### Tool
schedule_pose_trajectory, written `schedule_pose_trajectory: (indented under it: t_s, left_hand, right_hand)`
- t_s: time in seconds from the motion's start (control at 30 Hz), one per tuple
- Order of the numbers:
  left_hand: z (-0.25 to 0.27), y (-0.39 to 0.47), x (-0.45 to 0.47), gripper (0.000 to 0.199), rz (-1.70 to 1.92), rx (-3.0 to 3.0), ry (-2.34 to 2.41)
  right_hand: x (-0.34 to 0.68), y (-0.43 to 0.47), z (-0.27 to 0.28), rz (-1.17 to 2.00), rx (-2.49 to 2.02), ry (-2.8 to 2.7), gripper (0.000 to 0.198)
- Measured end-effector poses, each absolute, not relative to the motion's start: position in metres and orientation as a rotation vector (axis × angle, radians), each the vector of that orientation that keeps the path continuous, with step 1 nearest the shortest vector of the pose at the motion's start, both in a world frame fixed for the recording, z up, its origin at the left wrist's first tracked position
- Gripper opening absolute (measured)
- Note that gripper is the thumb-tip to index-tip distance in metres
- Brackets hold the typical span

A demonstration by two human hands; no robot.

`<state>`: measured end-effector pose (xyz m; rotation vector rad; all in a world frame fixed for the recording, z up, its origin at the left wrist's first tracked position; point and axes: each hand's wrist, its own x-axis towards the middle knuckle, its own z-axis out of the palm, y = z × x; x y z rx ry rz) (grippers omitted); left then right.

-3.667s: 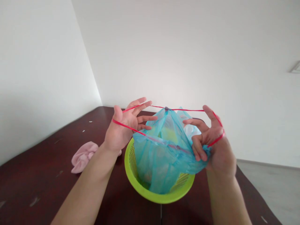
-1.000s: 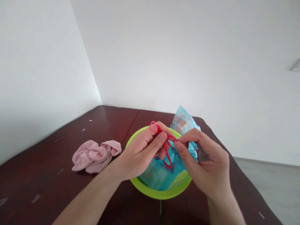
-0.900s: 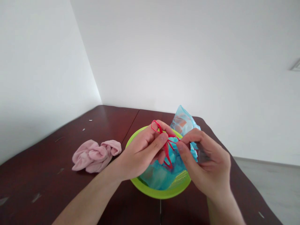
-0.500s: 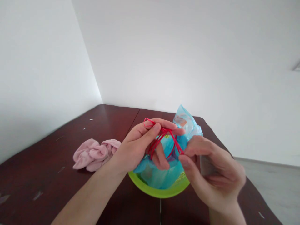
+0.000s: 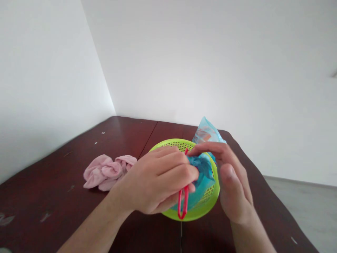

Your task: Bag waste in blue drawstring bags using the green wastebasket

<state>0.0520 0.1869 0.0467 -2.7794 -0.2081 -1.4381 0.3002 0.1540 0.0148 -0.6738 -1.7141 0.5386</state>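
Note:
Over the lime-green plastic basket (image 5: 217, 182), my left hand (image 5: 158, 177) is closed, its back toward me. A red string (image 5: 183, 207) is caught in its fingers, with a narrow loop hanging below them and a short piece showing above. Right beside those fingers is the bunched top of a translucent blue plastic bag (image 5: 201, 168), which sits in the basket. Whether the left fingers also grip the bag is hidden. My right hand (image 5: 234, 186) has its thumb apart and its fingers reaching over the bunched plastic toward the string's upper end. Nothing shows in its grasp.
A crumpled pink cloth (image 5: 109, 172) lies left of the basket on the dark red-brown table (image 5: 126, 135). Behind the basket stands another translucent blue bag (image 5: 206, 131) with things inside. Small white scraps dot the tabletop. White walls (image 5: 168, 63) rise behind and at left.
The string was stretched between both hands; now it hangs as a loop from my left hand, which has turned over and closed. My right hand has let go of the string and opened.

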Motion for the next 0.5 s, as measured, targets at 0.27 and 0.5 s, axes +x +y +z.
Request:
schedule_pose_trajectory:
  t_s: [0.27,0.5]
  left_hand:
    - [0.031,0.190,0.056,0.023,-1.575,-2.727,-0.098]
    - [0.033,0.182,0.061,0.036,-1.568,-3.040,-0.076]
  right_hand:
    - [0.293,0.162,0.021,1.072,-0.552,-1.633,0.027]
    - [0.304,0.157,0.026,1.229,-0.472,-1.454,0.028]
